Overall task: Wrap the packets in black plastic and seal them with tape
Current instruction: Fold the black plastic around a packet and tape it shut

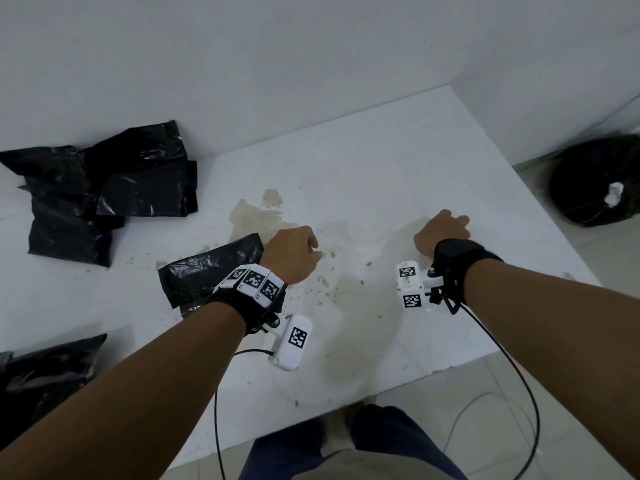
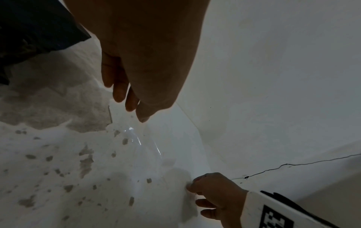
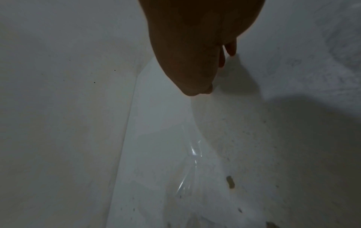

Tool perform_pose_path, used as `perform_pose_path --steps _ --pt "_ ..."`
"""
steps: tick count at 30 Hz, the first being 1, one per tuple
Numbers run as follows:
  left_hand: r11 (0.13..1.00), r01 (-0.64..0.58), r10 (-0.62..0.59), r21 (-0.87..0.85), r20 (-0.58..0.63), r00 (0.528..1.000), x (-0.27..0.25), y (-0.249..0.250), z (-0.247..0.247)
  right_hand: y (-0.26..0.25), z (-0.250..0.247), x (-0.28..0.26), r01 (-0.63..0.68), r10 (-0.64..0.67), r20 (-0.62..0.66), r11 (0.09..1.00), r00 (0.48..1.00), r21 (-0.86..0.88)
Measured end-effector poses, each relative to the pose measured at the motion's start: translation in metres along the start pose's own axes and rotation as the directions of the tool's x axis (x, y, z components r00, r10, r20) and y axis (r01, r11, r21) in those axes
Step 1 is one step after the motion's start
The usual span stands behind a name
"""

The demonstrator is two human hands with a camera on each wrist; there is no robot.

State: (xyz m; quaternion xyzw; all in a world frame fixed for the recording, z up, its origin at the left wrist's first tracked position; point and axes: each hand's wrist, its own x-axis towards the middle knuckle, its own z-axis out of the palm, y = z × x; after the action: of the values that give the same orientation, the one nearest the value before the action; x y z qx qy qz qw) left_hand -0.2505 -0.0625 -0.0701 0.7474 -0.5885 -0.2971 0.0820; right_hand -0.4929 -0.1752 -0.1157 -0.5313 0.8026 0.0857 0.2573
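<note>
Both hands pinch clear tape (image 2: pixel 144 148) — stretched between left hand (image 1: pixel 294 256), right hand (image 1: pixel 443 230).

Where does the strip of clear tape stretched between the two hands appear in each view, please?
Head: barely visible; it spans the gap between the left hand and right hand, mid-frame.
Left wrist: the tape runs from the fingertips at centre down to the right hand, lower right.
Right wrist: it runs from the fingertips down to bottom centre.
Shared landmark: the stained white table.
</note>
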Motion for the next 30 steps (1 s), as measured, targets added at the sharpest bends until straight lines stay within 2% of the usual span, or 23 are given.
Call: perform_pose_path --steps 7,12,21,26,30 --pt "1.000 0.004 -0.004 0.015 -0.003 1.000 0.009 0.012 0.001 0.019 -0.010 0.016 0.002 -0.002 -0.027 1.000 1.000 -0.018" --pt "1.000 0.012 -0.013 0.027 0.019 1.000 0.010 0.016 0.008 0.018 -0.009 0.017 0.090 -0.092 -0.029 0.993 0.995 -0.075" --pt "1.000 0.006 -0.006 0.012 0.033 0.999 0.016 0.027 0.012 0.015 -0.015 0.018 0.141 -0.148 -0.056 0.983 0.987 -0.117" --pt "1.000 -0.012 0.012 0.005 0.027 1.000 0.017 0.030 0.012 0.015 -0.017 0.026 0.196 -0.221 -0.107 0.960 0.969 -0.201" --pt "1.000 -0.012 0.012 0.018 0.021 1.000 0.014 0.026 0.014 0.006 -0.020 0.024 0.239 -0.267 -0.089 0.939 0.960 -0.248"
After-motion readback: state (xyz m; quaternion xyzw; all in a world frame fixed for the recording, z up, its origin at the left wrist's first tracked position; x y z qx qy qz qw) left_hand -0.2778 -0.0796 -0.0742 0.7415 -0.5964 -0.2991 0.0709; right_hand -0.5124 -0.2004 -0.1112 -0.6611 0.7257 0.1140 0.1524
